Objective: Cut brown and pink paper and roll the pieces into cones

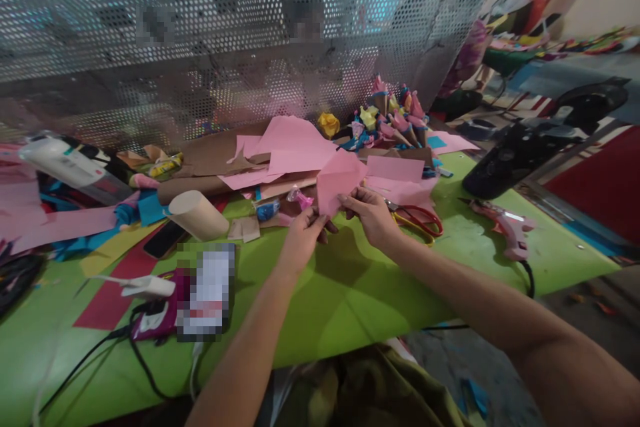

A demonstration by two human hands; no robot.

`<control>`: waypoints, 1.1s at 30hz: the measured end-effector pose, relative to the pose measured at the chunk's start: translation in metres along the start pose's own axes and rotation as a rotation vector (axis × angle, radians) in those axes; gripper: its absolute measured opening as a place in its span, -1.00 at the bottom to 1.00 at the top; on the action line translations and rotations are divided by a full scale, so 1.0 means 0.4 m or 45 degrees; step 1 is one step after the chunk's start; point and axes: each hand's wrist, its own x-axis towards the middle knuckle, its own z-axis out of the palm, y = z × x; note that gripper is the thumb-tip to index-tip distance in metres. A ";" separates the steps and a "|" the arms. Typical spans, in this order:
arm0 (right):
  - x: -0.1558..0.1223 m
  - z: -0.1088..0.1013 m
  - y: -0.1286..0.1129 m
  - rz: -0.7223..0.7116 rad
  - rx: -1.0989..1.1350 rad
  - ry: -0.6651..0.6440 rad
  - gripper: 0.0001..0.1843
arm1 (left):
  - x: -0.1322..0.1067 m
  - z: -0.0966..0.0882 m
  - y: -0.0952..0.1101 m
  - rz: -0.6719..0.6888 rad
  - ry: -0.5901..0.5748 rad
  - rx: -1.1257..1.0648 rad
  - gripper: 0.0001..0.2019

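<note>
A folded piece of pink paper (337, 180) is held up over the green table (350, 307) between both my hands. My left hand (303, 233) pinches its lower left corner. On the lower right edge, my right hand (373, 213) grips it with thumb and fingers. Behind my right hand lie scissors (423, 221) with red and yellow handles. A small pink wrapped item (301, 197) and a blue one (267, 209) rest just left of the paper. Larger pink sheets (295, 140) are piled on brown paper behind it.
Paper flowers (395, 117) are heaped at the back right. A pink glue gun (507, 223) and a black bottle (520, 153) lie to the right. On the left are a cardboard tube (197, 215), a phone (207, 290) and a purple power strip (157, 317) with cables.
</note>
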 end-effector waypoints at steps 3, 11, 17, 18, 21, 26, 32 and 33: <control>0.000 0.001 -0.001 -0.002 0.019 0.002 -0.50 | 0.004 -0.003 0.001 -0.012 0.015 -0.011 -0.76; 0.007 -0.007 0.000 0.018 0.123 0.038 -0.53 | -0.008 -0.013 0.014 -0.085 0.076 -0.158 -0.63; 0.012 -0.012 0.004 -0.009 0.111 0.030 -0.50 | -0.012 -0.013 0.021 -0.155 -0.021 -0.115 -0.61; 0.012 -0.012 0.005 -0.008 0.113 0.029 -0.50 | -0.012 -0.012 0.021 -0.162 -0.037 -0.119 -0.61; 0.011 -0.010 0.006 -0.002 0.118 0.021 -0.49 | -0.014 -0.009 0.021 -0.171 -0.047 -0.161 -0.60; 0.011 -0.009 0.004 -0.018 0.086 0.013 -0.49 | -0.015 -0.007 0.019 -0.194 -0.071 -0.201 -0.55; 0.007 -0.005 0.003 -0.035 0.088 0.028 -0.47 | -0.018 -0.003 0.012 -0.188 -0.085 -0.162 -0.60; 0.006 -0.004 0.003 -0.037 0.100 0.025 -0.48 | -0.018 -0.002 0.011 -0.177 -0.084 -0.157 -0.60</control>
